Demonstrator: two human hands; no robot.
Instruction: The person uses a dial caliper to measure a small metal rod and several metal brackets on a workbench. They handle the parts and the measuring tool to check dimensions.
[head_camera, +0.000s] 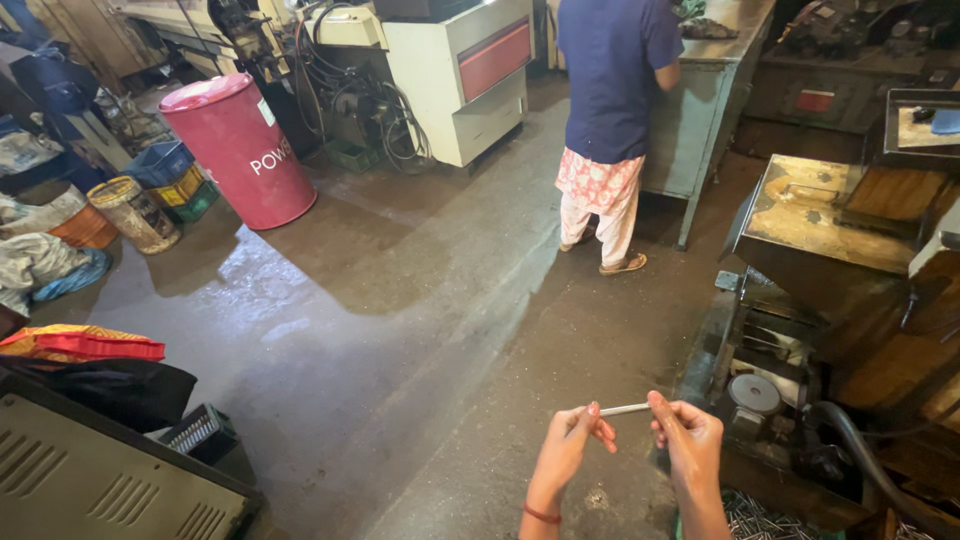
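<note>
Rod (624, 409), thin, pale, short, looks stiff and light, probably metal; held level near bottom centre, pinched at each end. Left hand (574, 440) pinches its left end with fingertips, right hand (688, 436) pinches the right end. Best gripped at the ends. Dark oily machine (800, 300) close on the right; red drum (238, 148) far left; person (610, 120) standing far at a bench.
</note>
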